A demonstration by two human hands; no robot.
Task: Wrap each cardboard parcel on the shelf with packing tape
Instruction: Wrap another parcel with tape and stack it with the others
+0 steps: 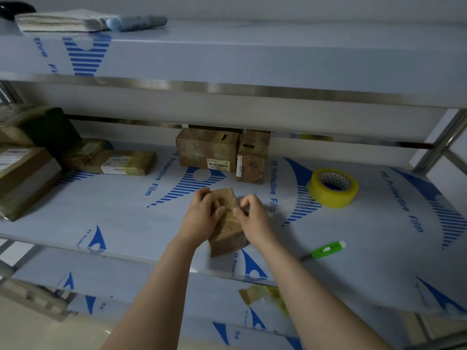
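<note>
We hold a small brown parcel at the middle of the shelf, its near end reaching the front edge. Our left hand grips its left side, fingers curled over the far end and thumb on top. Our right hand, fingers curled, pinches at the glossy tape across its top face.

The shelf's film is printed in blue with "PE Protective Film" and a striped logo. A yellow tape roll lies flat toward the right edge, well apart from the parcel. A green cutter lies near the front edge, to the right of our right arm.

At the back edge two back parcels stand touching side by side. The left one carries a white label with an orange strip and a barcode, and the right one a narrow white label on its corner. We cannot read the writing on either.

Toward the back left lies a flat parcel with a white label. Bigger left parcels are stacked at the left edge, one with a barcode label.

On the lower shelf, tape scraps lie below the front edge.
</note>
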